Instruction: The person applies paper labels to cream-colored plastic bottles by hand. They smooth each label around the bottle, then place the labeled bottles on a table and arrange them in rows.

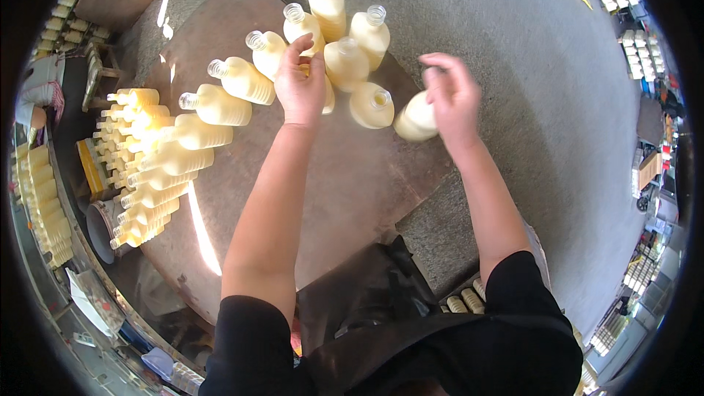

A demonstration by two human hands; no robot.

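Note:
Several clear bottles filled with a pale yellow liquid stand uncapped on a brown tabletop (345,191). My left hand (302,88) is over the cluster, its fingers bent and the thumb apart from them. Partly behind it is a bottle (328,99) whose neck the hand hides. On the right, my right hand (453,99), smeared by motion, closes around the upper part of a blurred, tilted bottle (416,119) by the table's edge. Between the hands, one bottle (371,106) shows its open mouth. Another bottle (327,11) stands at the far corner.
A curved row of filled bottles (172,158) runs along the table's left side, with more packed bottles (121,128) beyond it. Grey floor (543,103) borders the table on the right. A dark sheet (367,286) lies at the near edge. Racks of bottles (642,55) stand far right.

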